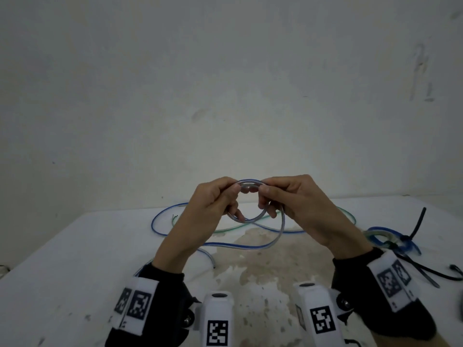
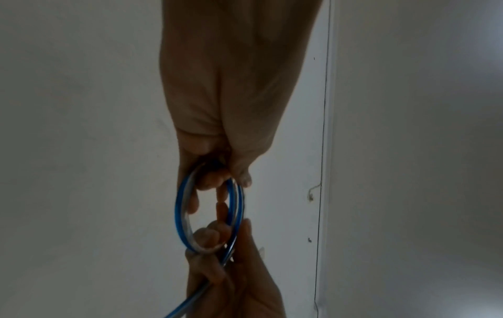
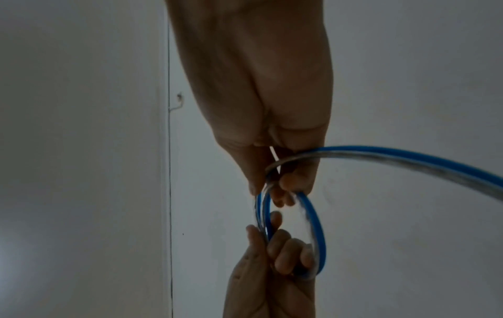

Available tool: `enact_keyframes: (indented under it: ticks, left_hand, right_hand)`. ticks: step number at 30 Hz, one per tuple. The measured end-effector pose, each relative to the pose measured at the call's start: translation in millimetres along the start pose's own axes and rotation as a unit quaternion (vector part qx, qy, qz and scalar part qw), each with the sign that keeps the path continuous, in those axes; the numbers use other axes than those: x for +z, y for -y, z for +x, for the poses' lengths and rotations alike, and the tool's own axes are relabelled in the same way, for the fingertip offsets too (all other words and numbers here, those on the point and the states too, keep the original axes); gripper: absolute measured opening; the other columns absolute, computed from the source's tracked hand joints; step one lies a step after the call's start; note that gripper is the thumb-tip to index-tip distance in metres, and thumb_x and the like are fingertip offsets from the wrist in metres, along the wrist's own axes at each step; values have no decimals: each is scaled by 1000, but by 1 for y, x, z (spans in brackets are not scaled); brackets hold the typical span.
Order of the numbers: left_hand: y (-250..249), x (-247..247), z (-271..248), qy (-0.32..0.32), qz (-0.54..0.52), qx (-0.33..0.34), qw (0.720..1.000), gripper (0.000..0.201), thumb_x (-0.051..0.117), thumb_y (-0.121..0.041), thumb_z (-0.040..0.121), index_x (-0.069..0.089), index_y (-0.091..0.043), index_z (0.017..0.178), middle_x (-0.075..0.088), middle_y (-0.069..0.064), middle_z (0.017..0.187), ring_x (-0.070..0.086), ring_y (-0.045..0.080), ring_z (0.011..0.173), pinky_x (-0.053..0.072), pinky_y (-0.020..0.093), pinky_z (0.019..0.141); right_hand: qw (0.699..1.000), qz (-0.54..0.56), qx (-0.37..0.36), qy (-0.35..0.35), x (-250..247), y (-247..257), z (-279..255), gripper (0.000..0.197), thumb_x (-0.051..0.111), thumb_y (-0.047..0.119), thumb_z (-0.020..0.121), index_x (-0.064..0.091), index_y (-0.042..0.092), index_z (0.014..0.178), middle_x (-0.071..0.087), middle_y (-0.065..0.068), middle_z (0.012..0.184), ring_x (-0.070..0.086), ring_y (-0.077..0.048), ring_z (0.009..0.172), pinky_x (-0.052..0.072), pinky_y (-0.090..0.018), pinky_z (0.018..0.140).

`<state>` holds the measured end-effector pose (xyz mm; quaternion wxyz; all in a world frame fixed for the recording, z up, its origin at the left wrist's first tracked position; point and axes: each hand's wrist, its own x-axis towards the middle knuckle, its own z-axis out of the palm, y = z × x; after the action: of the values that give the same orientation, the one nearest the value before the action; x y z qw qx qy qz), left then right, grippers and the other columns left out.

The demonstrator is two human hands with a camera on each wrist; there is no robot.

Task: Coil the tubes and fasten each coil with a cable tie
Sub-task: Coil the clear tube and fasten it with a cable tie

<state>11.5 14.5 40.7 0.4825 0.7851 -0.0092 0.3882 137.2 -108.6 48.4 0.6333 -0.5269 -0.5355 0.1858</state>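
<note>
text: none readable | wrist bands: square coded markers only

Dim, flat, soft light throughout; the head view bends at its edges, while both wrist views are dark, slightly blurred.

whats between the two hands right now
In the head view, a small coil of blue-striped clear tube spans the gap between the left hand and the right hand; each grips one side. Both wrist views show the same.

My left hand and right hand flank the coil above the table; tied coil at right.
</note>
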Motion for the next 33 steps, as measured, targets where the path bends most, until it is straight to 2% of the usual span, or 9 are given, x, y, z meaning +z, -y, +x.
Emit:
enact_keyframes:
  ticks: [3, 6, 10, 13, 16, 19, 23, 28, 33]
  left_hand:
    - [2, -4, 0, -29, 22, 2, 999, 22, 39, -3, 97, 55, 0, 82, 44, 5, 59, 50, 13, 49, 48, 23, 53]
    - [6, 1, -1, -57, -5, -2, 998, 21, 40, -2, 96, 55, 0, 83, 46, 3, 60, 50, 13, 51, 49, 22, 55]
    - [9, -5, -2, 43, -49, -38, 997, 15, 46, 5, 91, 59, 2, 99, 58, -1, 66, 57, 12, 60, 54, 31, 73]
    - [6, -12, -3, 91, 43, -31, 994, 20, 44, 10, 91, 58, 1, 103, 58, 2, 77, 61, 10, 67, 53, 26, 76]
    - [7, -9, -2, 47, 122, 16, 991, 22, 38, 8, 93, 55, -6, 92, 56, 0, 73, 57, 3, 65, 48, 19, 70]
    - [11, -3, 0, -2, 124, 49, 991, 20, 35, -4, 91, 55, -6, 92, 53, -2, 69, 54, 6, 62, 48, 25, 67]
    - [6, 4, 1, -18, 42, 1, 999, 23, 36, 8, 94, 58, -1, 96, 50, 2, 69, 51, 6, 61, 47, 18, 67]
    - [-5, -3, -5, 58, -149, -134, 978, 32, 32, -10, 98, 60, 2, 89, 41, 1, 64, 41, 12, 56, 49, 24, 63]
    - [-9, -1, -4, 25, -174, -141, 974, 30, 32, -11, 99, 47, -5, 74, 43, -2, 62, 36, 10, 53, 40, 22, 54]
  right_hand:
    - [998, 45, 26, 33, 3, -3, 0, 28, 40, 7, 96, 63, -9, 98, 59, -9, 72, 51, -11, 59, 44, -18, 57]
    - [998, 65, 23, 15, 4, -5, 1, 27, 42, 6, 95, 66, -6, 94, 59, -7, 68, 48, -11, 58, 41, -18, 55]
    - [993, 103, 52, -17, -5, -7, 2, 21, 57, 15, 79, 74, 3, 81, 59, -7, 64, 50, -16, 64, 37, -25, 61]
    - [995, 80, 59, 0, -8, -5, 1, 19, 56, 11, 81, 71, 0, 83, 58, -7, 64, 52, -14, 63, 37, -22, 54]
    - [994, 68, 78, 32, -7, -4, 0, 21, 55, 11, 83, 68, -5, 90, 61, -6, 65, 56, -12, 63, 42, -21, 56]
    - [987, 100, 106, 67, -6, -5, -1, 25, 55, 19, 77, 68, 0, 88, 62, -4, 67, 58, -13, 65, 45, -21, 58]
    - [984, 131, 105, 56, -11, -5, 1, 21, 54, 16, 77, 69, 2, 84, 60, -5, 68, 56, -14, 65, 44, -21, 57]
    - [983, 131, 107, 68, -15, -8, 1, 16, 60, 11, 79, 73, 4, 83, 59, -4, 67, 54, -12, 64, 41, -20, 57]
    - [985, 127, 96, 62, -7, -5, 0, 23, 55, 18, 78, 71, 3, 87, 62, -6, 71, 58, -13, 67, 44, -21, 58]
